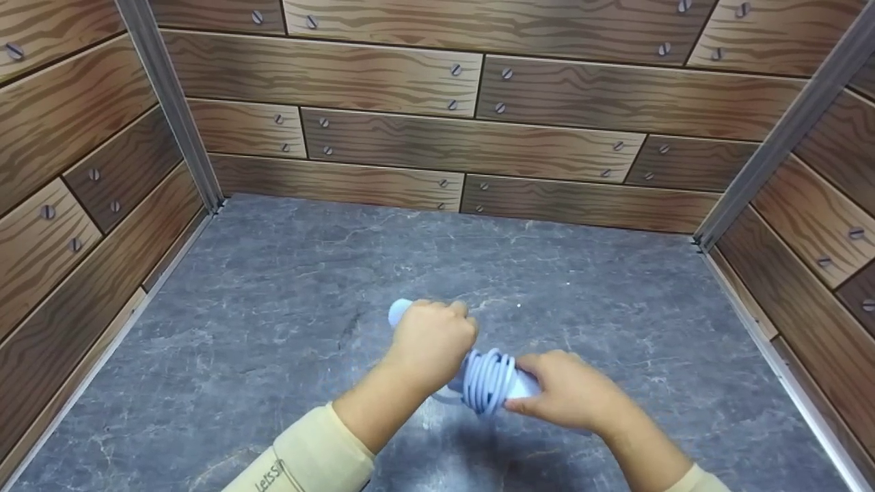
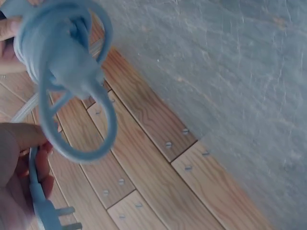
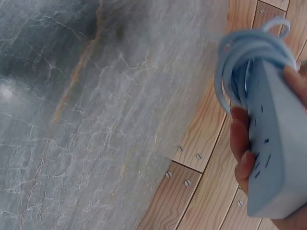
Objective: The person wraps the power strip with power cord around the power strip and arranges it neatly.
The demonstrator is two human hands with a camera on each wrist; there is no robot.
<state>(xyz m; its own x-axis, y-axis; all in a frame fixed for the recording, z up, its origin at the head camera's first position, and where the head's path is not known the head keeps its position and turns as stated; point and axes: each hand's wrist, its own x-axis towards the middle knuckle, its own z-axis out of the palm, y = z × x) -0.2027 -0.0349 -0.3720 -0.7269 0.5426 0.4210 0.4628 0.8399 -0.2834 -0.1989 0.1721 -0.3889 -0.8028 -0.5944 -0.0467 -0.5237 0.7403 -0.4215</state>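
Observation:
My right hand (image 1: 571, 389) grips a light-blue power strip (image 3: 276, 143), its socket holes showing in the right wrist view. Around one end of the strip the cord (image 1: 489, 381) is wound in several loops. To the left, my left hand (image 1: 432, 342) holds the cord near its plug (image 2: 48, 213), fingers curled round it; two plug pins show in the left wrist view. A loose loop of cord hangs between the hands in that view. Both hands are above the grey surface. In the head view, the left hand hides most of the plug end.
A grey marble-patterned tabletop (image 1: 307, 273) lies under the hands. Wood-patterned panels (image 1: 383, 82) stand at the back and both sides, joined by grey metal posts (image 1: 171, 102) at the corners.

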